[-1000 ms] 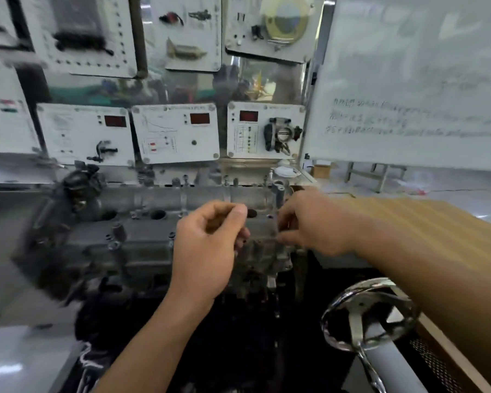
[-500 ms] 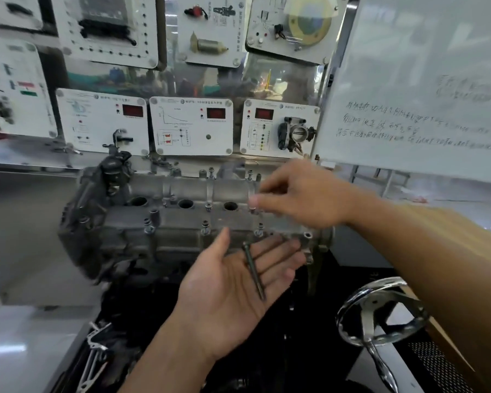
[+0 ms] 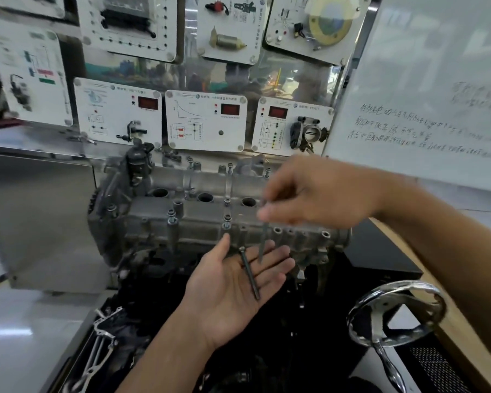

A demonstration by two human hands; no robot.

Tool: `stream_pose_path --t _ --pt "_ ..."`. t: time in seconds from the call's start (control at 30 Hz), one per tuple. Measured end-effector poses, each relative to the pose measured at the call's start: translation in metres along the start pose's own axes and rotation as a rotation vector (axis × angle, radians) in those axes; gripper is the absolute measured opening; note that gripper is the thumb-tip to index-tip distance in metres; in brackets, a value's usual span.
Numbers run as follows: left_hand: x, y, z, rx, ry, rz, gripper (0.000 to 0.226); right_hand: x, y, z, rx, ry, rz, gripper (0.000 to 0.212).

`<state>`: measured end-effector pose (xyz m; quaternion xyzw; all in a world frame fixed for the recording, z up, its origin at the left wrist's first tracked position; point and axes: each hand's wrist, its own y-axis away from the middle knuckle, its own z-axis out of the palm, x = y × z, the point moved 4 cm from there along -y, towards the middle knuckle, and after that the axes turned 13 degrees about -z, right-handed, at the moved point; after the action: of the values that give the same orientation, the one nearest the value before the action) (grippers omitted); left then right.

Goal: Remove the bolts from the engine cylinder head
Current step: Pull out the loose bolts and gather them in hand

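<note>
Left hand (image 3: 224,290) palm up, fingers spread, just near of cylinder head (image 3: 182,222); one bolt (image 3: 249,275) lies across it. Right hand (image 3: 318,194) pinches second bolt (image 3: 263,242), blurred, hanging over the left fingers.

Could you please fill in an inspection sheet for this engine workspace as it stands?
Surface: wooden bench at right, partly hidden by the arm.
Job's things: cylinder head with seated bolts; loose bolt lies on the left hand; second bolt, blurred, hangs from the right hand.
Clutter: metal bracket lower left; chrome handwheel.
Grippers: left hand open, palm up; right hand pinches the second bolt.
Cables: nothing seen.
Surroundings: instrument panels, whiteboard.
</note>
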<state>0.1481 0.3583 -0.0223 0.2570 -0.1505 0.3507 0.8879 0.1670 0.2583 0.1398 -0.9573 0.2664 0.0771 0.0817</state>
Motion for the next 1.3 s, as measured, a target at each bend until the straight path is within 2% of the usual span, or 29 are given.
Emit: stream_pose_path --t 0.07,0.1,0.13,0.23,0.27,0.3,0.37,0.43,0.5,0.67,0.73,0.83,0.87,0.93,1.0,1.07,1.1,1.2,1.23,1.3 --pt "0.000 0.002 0.002 -0.042 0.000 0.004 0.071 -0.009 -0.014 0.035 -0.196 0.074 0.043 0.036" --pt "0.000 0.003 0.002 -0.058 0.014 0.002 0.068 -0.009 -0.020 0.047 -0.210 0.130 0.054 0.035" --pt "0.001 0.005 0.000 -0.066 0.036 -0.007 0.065 -0.007 -0.026 0.052 -0.162 0.168 0.055 0.034" --pt "-0.003 0.013 -0.013 -0.079 0.134 -0.054 0.061 0.009 -0.033 0.036 0.212 0.148 0.134 0.028" --pt "-0.005 0.017 -0.015 -0.088 0.155 -0.072 0.061 0.013 -0.035 0.031 0.291 0.152 0.161 0.029" --pt "-0.008 0.020 -0.018 -0.094 0.170 -0.091 0.062 0.016 -0.039 0.031 0.294 0.168 0.178 0.033" --pt "-0.011 0.023 -0.022 -0.090 0.203 -0.111 0.063 0.020 -0.050 0.046 0.159 0.174 0.182 0.036" --pt "-0.008 0.022 -0.025 -0.072 0.239 -0.104 0.061 0.018 -0.059 0.058 0.062 0.231 0.175 0.023" --pt "-0.002 0.023 -0.029 -0.049 0.278 -0.074 0.055 0.019 -0.062 0.059 0.051 0.260 0.174 0.015" --pt "0.015 0.027 -0.042 0.009 0.338 0.010 0.052 0.018 -0.061 0.060 0.000 0.252 0.130 0.011" --pt "0.020 0.030 -0.046 0.017 0.328 0.031 0.054 0.011 -0.057 0.049 0.029 0.219 0.096 0.010" --pt "0.025 0.033 -0.047 0.025 0.302 0.060 0.055 -0.004 -0.050 -0.003 0.233 0.250 -0.048 0.012" --pt "0.027 0.033 -0.046 0.032 0.289 0.071 0.055 -0.012 -0.048 -0.016 0.245 0.218 -0.111 0.014" --pt "0.032 0.034 -0.042 0.042 0.265 0.093 0.055 -0.028 -0.054 -0.014 0.089 0.103 -0.200 0.018" --pt "0.035 0.035 -0.039 0.043 0.240 0.111 0.057 -0.034 -0.067 0.023 -0.118 0.062 -0.162 0.020" --pt "0.035 0.037 -0.039 0.030 0.217 0.119 0.054 -0.032 -0.077 0.057 -0.171 0.122 -0.118 0.021" --pt "0.034 0.038 -0.041 0.029 0.218 0.113 0.052 -0.028 -0.082 0.067 -0.121 0.155 -0.105 0.022" --pt "0.029 0.043 -0.053 0.062 0.282 0.086 0.049 -0.012 -0.089 0.060 0.227 0.120 0.000 0.025" --pt "0.028 0.043 -0.057 0.071 0.309 0.087 0.049 -0.009 -0.092 0.057 0.291 0.155 0.015 0.026" --pt "0.029 0.045 -0.063 0.079 0.341 0.098 0.049 -0.007 -0.106 0.061 0.226 0.291 -0.005 0.030"
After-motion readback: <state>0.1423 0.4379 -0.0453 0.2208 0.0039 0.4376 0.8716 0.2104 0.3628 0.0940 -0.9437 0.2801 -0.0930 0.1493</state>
